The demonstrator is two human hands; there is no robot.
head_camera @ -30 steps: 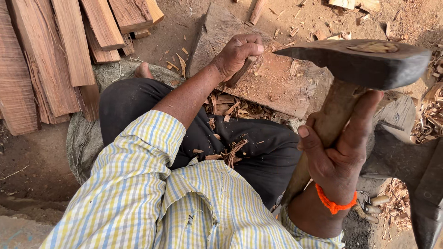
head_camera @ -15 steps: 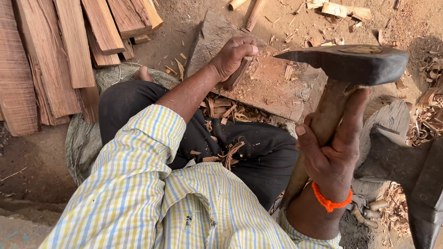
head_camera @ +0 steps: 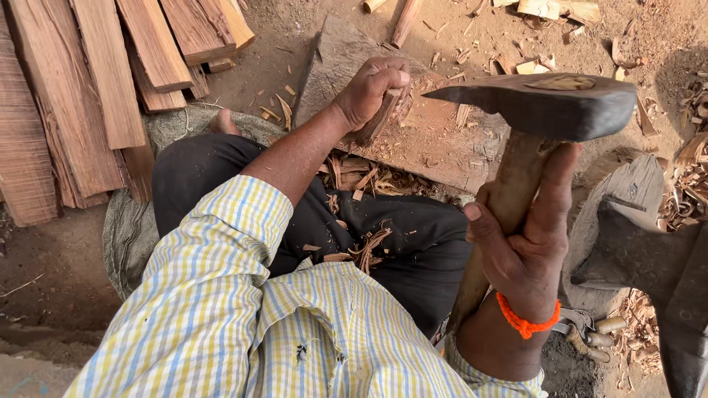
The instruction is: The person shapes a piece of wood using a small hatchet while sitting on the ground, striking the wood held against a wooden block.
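Sitting by a big pile of planks (head_camera: 96,96), with a flat wood block (head_camera: 450,147) in front. Gripping an axe (head_camera: 546,107) in the right hand (head_camera: 523,247), fingers shut tight round the handle, head up high (only slid a bit left since a second ago, so not swung yet). Pinching a small stick (head_camera: 381,121) in the closed left hand (head_camera: 369,85), standing it on the block, maybe touching it; hard to see.

We see an axe (head_camera: 542,110) with a dark, matt metal head and a smooth, worn wooden handle. The chopping block (head_camera: 413,133) is rough, scarred wood; the stacked planks (head_camera: 88,96) are raw, splintery reddish timber. Our shirt (head_camera: 258,332) is soft checked cloth.
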